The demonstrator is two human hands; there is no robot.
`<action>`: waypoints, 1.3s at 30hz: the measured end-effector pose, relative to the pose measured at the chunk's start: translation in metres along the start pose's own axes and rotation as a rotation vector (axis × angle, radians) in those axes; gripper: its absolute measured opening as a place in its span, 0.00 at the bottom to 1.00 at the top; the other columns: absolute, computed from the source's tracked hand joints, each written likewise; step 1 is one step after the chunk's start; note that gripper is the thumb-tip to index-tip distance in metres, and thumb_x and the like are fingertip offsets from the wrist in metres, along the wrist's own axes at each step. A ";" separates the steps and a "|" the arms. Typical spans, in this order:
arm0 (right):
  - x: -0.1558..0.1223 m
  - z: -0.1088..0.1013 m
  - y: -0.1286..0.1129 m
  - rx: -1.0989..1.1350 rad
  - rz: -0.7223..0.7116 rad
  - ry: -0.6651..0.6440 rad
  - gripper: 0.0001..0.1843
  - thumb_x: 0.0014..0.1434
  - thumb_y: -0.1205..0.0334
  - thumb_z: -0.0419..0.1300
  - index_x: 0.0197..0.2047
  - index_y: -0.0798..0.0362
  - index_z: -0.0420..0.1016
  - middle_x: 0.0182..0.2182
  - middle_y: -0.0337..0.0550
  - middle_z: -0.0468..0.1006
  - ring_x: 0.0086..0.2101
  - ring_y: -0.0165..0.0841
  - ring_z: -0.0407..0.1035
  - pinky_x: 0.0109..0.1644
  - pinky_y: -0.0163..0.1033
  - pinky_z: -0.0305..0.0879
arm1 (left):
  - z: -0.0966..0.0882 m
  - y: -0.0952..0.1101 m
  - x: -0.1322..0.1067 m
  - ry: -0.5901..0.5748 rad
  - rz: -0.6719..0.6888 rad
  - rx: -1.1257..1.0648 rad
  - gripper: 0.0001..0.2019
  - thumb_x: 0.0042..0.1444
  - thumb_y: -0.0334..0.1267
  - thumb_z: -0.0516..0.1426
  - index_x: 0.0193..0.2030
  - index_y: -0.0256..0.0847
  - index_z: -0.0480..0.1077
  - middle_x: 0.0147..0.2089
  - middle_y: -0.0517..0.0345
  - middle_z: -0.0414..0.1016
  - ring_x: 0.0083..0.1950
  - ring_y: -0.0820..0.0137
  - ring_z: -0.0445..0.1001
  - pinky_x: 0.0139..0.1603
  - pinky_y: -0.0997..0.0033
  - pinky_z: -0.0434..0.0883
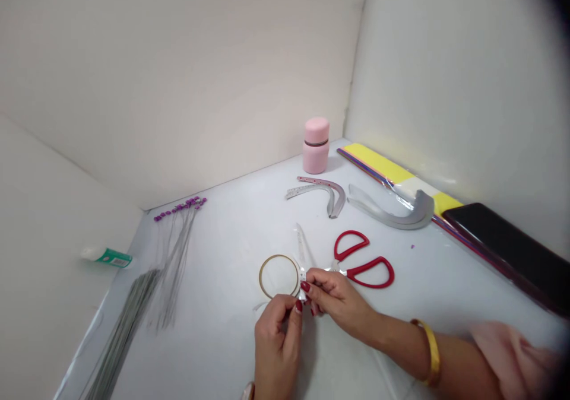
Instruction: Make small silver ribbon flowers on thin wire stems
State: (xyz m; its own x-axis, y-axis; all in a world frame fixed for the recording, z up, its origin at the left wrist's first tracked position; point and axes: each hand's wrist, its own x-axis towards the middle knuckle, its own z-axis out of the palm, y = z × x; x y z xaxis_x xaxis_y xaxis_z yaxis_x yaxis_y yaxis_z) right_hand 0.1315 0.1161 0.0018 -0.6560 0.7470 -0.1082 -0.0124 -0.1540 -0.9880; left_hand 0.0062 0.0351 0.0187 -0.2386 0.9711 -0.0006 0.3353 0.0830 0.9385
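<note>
A narrow, whitish speckled strip (300, 247) stands up from between my hands, its pointed upper end free. My right hand (333, 299) pinches it low down between thumb and fingers. My left hand (278, 335) is closed at the strip's bottom end, thumb against forefinger; what lies right between those fingertips is mostly hidden. Just behind my left hand rests a thin gold-coloured ring, like a roll of tape (260, 276). Red-handled scissors (370, 271) lie spread beyond my right hand, their blades partly covered by it.
Curved strips (338, 201) and a grey curved bundle (392, 219) lie farther back, near a pink jar (316, 146). Coloured sheets (378, 165) and a dark phone (503, 245) line the right wall. At left are purple-tipped wires (180, 240), bare wires (129, 323) and a green-white tube (113, 258).
</note>
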 end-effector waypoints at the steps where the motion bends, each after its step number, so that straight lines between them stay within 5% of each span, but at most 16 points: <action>1: 0.000 0.000 0.000 0.002 0.000 0.001 0.17 0.58 0.51 0.53 0.25 0.55 0.64 0.20 0.34 0.65 0.20 0.25 0.60 0.24 0.31 0.55 | 0.000 0.000 0.000 -0.013 0.003 0.010 0.10 0.58 0.36 0.50 0.29 0.39 0.69 0.27 0.57 0.69 0.30 0.68 0.67 0.32 0.73 0.63; 13: 0.000 0.003 -0.002 0.035 0.041 0.026 0.18 0.56 0.47 0.54 0.28 0.54 0.63 0.20 0.33 0.67 0.19 0.24 0.60 0.22 0.29 0.54 | 0.003 0.001 0.000 -0.017 -0.049 -0.140 0.09 0.58 0.36 0.51 0.29 0.38 0.68 0.28 0.56 0.74 0.31 0.70 0.69 0.33 0.75 0.65; 25: -0.001 0.002 -0.002 0.014 -0.021 -0.011 0.20 0.58 0.45 0.51 0.32 0.56 0.65 0.22 0.35 0.69 0.18 0.23 0.62 0.20 0.29 0.53 | 0.004 -0.006 -0.003 0.181 0.013 -0.102 0.09 0.56 0.38 0.52 0.28 0.39 0.67 0.25 0.61 0.69 0.27 0.72 0.66 0.30 0.75 0.63; 39: -0.003 0.009 0.000 -0.048 -0.059 0.016 0.17 0.50 0.48 0.59 0.29 0.54 0.63 0.20 0.32 0.67 0.16 0.23 0.60 0.19 0.29 0.52 | 0.006 -0.009 -0.004 0.123 0.081 -0.190 0.10 0.56 0.38 0.52 0.26 0.38 0.68 0.25 0.59 0.70 0.28 0.71 0.67 0.30 0.74 0.63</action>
State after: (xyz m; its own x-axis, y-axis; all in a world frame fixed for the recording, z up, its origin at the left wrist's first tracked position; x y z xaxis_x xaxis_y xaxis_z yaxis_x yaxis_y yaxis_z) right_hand 0.1262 0.1080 0.0033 -0.6431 0.7641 -0.0508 -0.0144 -0.0784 -0.9968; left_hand 0.0095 0.0322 0.0080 -0.3312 0.9373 0.1081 0.1829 -0.0486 0.9819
